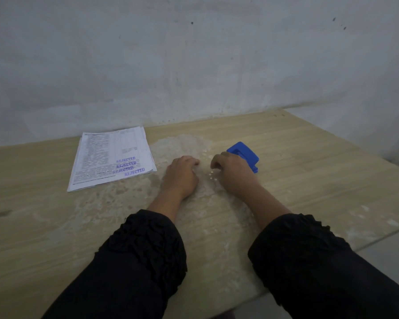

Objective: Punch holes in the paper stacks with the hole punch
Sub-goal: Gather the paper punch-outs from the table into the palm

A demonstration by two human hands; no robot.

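Observation:
A stack of printed paper (112, 158) stamped "REJECTED" in blue lies on the wooden table (309, 169), to the left of my hands. A blue hole punch (243, 154) stands just behind my right hand. My left hand (182, 174) rests palm down on the table with its fingers curled. My right hand (232, 171) is curled too, its fingertips over several small white paper dots (213, 174) scattered between the two hands. Neither hand grips the punch or the paper.
A grey wall (194, 65) runs close behind the table. The table's right edge (378, 237) slants down toward me, with pale floor beyond it. A worn whitish patch (182, 143) covers the tabletop around my hands.

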